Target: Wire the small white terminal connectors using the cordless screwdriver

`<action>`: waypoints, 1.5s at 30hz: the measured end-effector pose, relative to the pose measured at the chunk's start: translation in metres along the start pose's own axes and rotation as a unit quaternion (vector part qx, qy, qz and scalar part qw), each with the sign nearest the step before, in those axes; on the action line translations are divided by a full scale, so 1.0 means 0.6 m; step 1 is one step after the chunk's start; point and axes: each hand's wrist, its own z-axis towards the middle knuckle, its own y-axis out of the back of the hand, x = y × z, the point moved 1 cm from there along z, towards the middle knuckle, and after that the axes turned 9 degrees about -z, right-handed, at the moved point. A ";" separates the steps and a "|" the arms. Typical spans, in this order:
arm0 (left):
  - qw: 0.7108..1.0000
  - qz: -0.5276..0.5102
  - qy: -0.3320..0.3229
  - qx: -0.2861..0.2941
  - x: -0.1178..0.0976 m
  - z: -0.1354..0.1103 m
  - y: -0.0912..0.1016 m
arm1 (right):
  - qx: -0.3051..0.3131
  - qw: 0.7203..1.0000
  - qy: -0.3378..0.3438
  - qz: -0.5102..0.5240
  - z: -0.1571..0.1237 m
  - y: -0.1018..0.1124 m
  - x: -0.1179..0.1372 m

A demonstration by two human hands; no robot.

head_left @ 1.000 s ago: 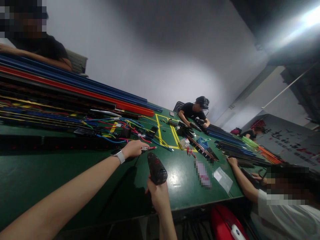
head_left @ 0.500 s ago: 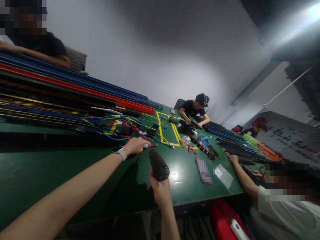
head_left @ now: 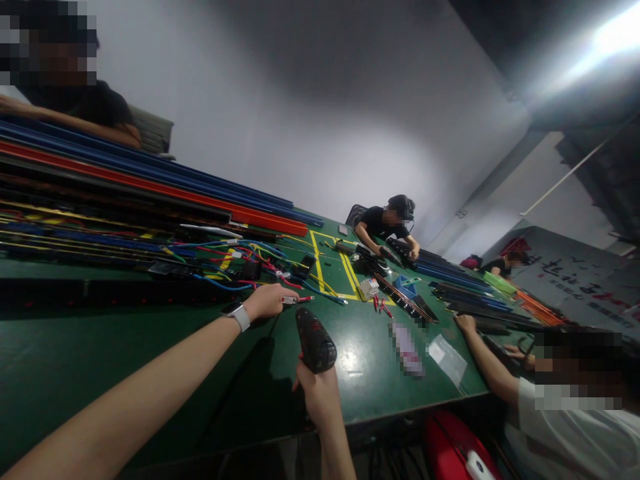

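My right hand (head_left: 320, 393) is wrapped round the grip of a black cordless drill (head_left: 316, 340), whose front end points away from me over the table. My left hand (head_left: 266, 301), with a watch on the wrist, pinches a small whitish block with a short red wire (head_left: 304, 299) that ends in a metal lug. The block is partly covered by my fingers, so its exact kind is unclear. The drill's front end is close to the red wire, apparently without touching it. Just beyond my left hand lies a tangle of coloured wires (head_left: 270, 257) with black connectors.
Long blue and orange rails (head_left: 270, 220) run along the left of the green table (head_left: 370, 393). A white block (head_left: 369, 289), red wire pieces (head_left: 383, 305), a blue bin (head_left: 406, 287) and a plastic bag (head_left: 447, 357) lie to the right. Several co-workers sit around.
The view has shifted slightly. Both hands keep their holds, and the drill and red wire stay in nearly the same positions relative to each other.
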 end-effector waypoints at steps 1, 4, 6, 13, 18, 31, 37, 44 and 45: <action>1.000 0.000 -0.002 0.001 0.001 0.000 0.000 | 0.002 1.000 -0.001 -0.002 0.000 0.000 0.000; 1.000 0.004 -0.002 0.004 0.001 0.001 -0.001 | 0.006 1.000 0.001 -0.007 0.002 0.000 -0.001; 1.000 0.012 0.000 0.006 0.001 0.001 -0.001 | 0.009 1.000 0.002 -0.016 0.002 0.000 0.000; 1.000 -0.002 -0.002 0.008 0.002 0.001 -0.003 | 0.007 1.000 0.007 -0.027 0.000 -0.002 0.005; 1.000 -0.009 0.005 -0.004 0.008 0.002 -0.009 | 0.004 1.000 0.008 -0.014 0.002 -0.003 0.001; 1.000 0.011 -0.010 -0.010 0.009 0.001 -0.010 | 0.003 0.999 0.014 -0.043 0.005 -0.001 -0.012; 1.000 0.005 -0.024 -0.013 0.010 0.001 -0.010 | -0.004 0.999 0.006 -0.038 0.006 -0.002 -0.016; 0.999 0.006 -0.028 -0.014 0.012 0.001 -0.010 | 0.004 0.999 0.013 -0.037 0.006 -0.003 -0.009; 1.000 0.005 -0.027 -0.015 0.012 0.000 -0.010 | 0.005 0.999 0.012 -0.038 0.005 -0.003 -0.008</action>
